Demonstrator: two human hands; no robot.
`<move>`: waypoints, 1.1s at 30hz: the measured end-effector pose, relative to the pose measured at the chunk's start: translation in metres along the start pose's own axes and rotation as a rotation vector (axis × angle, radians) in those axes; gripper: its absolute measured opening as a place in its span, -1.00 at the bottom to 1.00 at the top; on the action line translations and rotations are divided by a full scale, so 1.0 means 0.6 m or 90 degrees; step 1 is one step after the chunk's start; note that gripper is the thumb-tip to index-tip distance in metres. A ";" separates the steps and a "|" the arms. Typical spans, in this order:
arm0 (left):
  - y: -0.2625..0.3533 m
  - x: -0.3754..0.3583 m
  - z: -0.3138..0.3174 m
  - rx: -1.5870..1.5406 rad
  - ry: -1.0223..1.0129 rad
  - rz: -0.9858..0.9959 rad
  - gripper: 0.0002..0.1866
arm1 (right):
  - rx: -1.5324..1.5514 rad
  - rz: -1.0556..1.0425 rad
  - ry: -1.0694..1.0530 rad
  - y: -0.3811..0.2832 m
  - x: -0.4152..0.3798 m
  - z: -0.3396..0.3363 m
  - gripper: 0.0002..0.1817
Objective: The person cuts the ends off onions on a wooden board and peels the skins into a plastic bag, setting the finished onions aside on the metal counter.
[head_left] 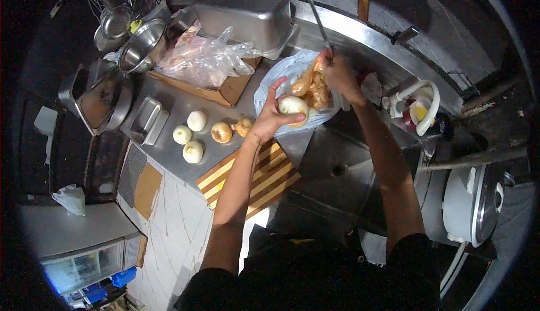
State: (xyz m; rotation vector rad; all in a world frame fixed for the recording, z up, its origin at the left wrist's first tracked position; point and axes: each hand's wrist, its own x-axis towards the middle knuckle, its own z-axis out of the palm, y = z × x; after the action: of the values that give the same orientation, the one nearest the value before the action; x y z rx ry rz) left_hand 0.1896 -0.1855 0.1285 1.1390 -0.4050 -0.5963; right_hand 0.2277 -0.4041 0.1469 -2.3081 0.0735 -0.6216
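In my left hand [269, 121] is a mostly white, peeled onion [293, 106], with the fingers curved around it. My right hand [336, 69], slightly blurred, grips a knife [316, 17] whose blade points up and away. Both hands are over a pale plastic bag [268, 98] with brown onion skins [316, 94] in it. Left of the bag sit two brown-skinned onions, one [221, 132] beside another [243, 126]. Three peeled onions lie further left: one [196, 121] at the back, one [182, 135] at the left, one [192, 152] in front.
A striped cutting board [273, 179] lies under my left forearm. A sink [332, 162] is below my right arm. Behind stand a cardboard box [230, 94] with clear plastic and an upturned steel pan [242, 16]. A small steel tray [148, 121] and bowls [143, 46] are left.
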 end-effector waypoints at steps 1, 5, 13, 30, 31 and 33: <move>0.005 -0.003 0.000 0.116 0.028 0.021 0.11 | -0.056 0.030 0.025 0.003 0.002 -0.001 -0.65; -0.015 -0.017 0.000 0.378 0.177 0.232 0.24 | -0.033 0.028 0.025 0.040 0.007 0.008 -0.62; -0.006 -0.039 0.004 0.201 0.336 0.360 -0.33 | -0.154 0.051 0.072 0.127 -0.061 0.065 -0.79; 0.006 -0.234 -0.191 0.802 0.608 0.193 -0.42 | -0.160 0.095 -0.129 0.115 -0.187 -0.003 -0.64; -0.001 -0.242 -0.218 0.869 0.626 0.218 -0.40 | -0.162 0.095 -0.128 0.104 -0.206 -0.007 -0.64; -0.009 -0.254 -0.260 0.881 0.580 0.211 -0.40 | -0.088 0.159 -0.123 0.082 -0.240 -0.009 -0.66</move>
State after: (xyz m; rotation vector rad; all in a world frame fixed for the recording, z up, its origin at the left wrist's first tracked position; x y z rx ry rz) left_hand 0.1610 0.0213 0.0647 2.4089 -0.1477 0.6828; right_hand 0.1048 -0.4106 0.0576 -2.4285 0.3171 -0.2736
